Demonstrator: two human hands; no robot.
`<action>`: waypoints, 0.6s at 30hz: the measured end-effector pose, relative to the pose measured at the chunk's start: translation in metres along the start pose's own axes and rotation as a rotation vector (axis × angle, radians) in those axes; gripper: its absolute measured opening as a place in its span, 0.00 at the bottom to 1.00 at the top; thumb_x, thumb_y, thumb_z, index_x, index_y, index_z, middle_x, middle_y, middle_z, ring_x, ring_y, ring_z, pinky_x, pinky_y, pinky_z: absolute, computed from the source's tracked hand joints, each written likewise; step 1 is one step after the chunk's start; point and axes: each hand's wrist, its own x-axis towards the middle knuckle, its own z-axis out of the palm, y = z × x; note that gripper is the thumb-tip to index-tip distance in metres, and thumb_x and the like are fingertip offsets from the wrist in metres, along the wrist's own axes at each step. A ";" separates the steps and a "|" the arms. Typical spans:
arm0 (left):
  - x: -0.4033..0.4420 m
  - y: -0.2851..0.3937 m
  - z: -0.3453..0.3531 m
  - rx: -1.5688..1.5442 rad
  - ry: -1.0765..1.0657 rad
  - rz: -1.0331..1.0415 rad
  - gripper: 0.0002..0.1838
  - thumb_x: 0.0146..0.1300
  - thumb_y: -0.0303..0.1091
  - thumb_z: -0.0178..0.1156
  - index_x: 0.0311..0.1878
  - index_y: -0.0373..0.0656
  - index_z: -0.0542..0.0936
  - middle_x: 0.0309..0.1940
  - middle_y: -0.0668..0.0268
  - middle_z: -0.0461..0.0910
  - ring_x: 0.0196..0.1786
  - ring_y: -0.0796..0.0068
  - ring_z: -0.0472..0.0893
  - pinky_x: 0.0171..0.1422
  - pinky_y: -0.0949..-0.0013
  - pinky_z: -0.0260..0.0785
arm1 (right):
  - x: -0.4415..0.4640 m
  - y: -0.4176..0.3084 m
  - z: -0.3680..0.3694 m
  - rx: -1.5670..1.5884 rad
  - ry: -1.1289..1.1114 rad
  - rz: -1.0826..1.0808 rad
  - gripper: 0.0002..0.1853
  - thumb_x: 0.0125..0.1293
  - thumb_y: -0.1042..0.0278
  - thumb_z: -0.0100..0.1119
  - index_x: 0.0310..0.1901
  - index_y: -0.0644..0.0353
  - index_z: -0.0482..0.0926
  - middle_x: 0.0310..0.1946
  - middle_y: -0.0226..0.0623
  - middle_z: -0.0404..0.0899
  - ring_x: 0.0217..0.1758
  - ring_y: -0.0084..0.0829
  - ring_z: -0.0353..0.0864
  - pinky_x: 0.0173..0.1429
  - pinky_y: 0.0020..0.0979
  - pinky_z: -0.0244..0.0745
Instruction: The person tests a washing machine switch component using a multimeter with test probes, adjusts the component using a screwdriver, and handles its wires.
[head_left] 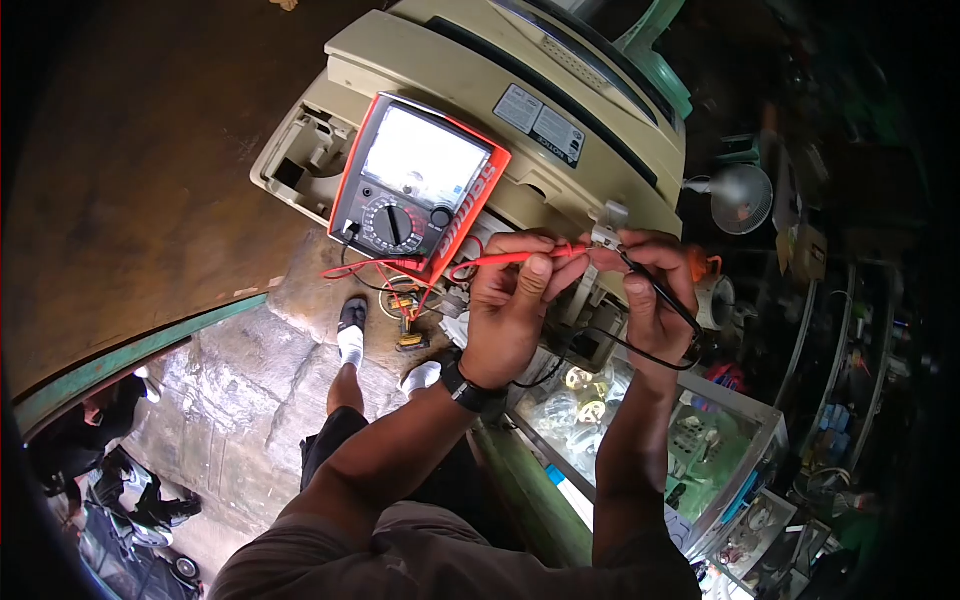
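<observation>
My left hand [512,310] is closed around a red test probe [500,259], its tip pointing right. In my right hand [662,300] is a black test probe [665,295], gripped between the fingers. Both probe tips meet at a small white part [606,236] between my hands; which fingers support that part is hard to make out. To the left, an analog multimeter [393,224] with a red frame rests tilted on a beige machine housing [440,65]. Red and black leads run from the meter. Glare covers its dial, so the needle is unreadable.
A yellow and black power tool [411,341] lies on the floor near my feet. On the right stand a glass-topped case [715,440] with parts inside, a small fan [742,199] and cluttered shelves. A brown surface [130,200] fills the upper left. Another person is at the lower left.
</observation>
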 end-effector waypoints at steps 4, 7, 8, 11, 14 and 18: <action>-0.001 0.004 0.001 -0.012 -0.006 -0.027 0.10 0.81 0.31 0.57 0.58 0.39 0.73 0.58 0.59 0.76 0.63 0.65 0.83 0.74 0.55 0.78 | -0.002 0.000 0.001 0.005 0.011 0.011 0.14 0.80 0.68 0.60 0.57 0.70 0.73 0.62 0.49 0.74 0.60 0.40 0.87 0.68 0.40 0.80; -0.005 0.004 0.002 0.019 -0.001 -0.038 0.10 0.81 0.31 0.57 0.58 0.38 0.73 0.58 0.59 0.76 0.64 0.65 0.82 0.74 0.53 0.78 | -0.003 -0.003 -0.001 0.003 0.013 0.017 0.14 0.79 0.69 0.60 0.56 0.69 0.73 0.61 0.48 0.73 0.59 0.42 0.87 0.68 0.41 0.79; -0.004 0.005 0.003 0.029 0.007 -0.041 0.10 0.81 0.31 0.57 0.58 0.38 0.73 0.58 0.59 0.76 0.64 0.64 0.82 0.74 0.53 0.78 | -0.003 -0.004 -0.002 0.001 0.018 0.003 0.14 0.79 0.69 0.60 0.56 0.69 0.73 0.61 0.48 0.73 0.59 0.42 0.87 0.68 0.41 0.79; -0.003 0.006 0.001 0.028 -0.023 -0.044 0.10 0.81 0.31 0.56 0.58 0.38 0.74 0.59 0.58 0.76 0.65 0.61 0.82 0.74 0.52 0.78 | -0.006 -0.002 -0.003 -0.010 0.017 0.021 0.14 0.78 0.69 0.61 0.56 0.69 0.73 0.61 0.49 0.73 0.58 0.43 0.87 0.68 0.43 0.79; -0.002 0.006 -0.004 0.037 -0.032 -0.060 0.10 0.80 0.31 0.57 0.58 0.39 0.74 0.61 0.57 0.77 0.65 0.59 0.83 0.73 0.52 0.79 | -0.007 -0.001 0.000 -0.026 0.027 0.023 0.13 0.78 0.69 0.61 0.56 0.69 0.73 0.61 0.50 0.73 0.58 0.42 0.87 0.68 0.43 0.80; -0.001 0.009 -0.008 0.055 -0.020 -0.085 0.09 0.80 0.30 0.58 0.58 0.39 0.74 0.60 0.57 0.77 0.64 0.61 0.83 0.73 0.53 0.78 | -0.005 -0.002 0.005 -0.037 0.032 0.003 0.13 0.78 0.70 0.61 0.56 0.69 0.74 0.61 0.50 0.74 0.57 0.41 0.87 0.68 0.43 0.80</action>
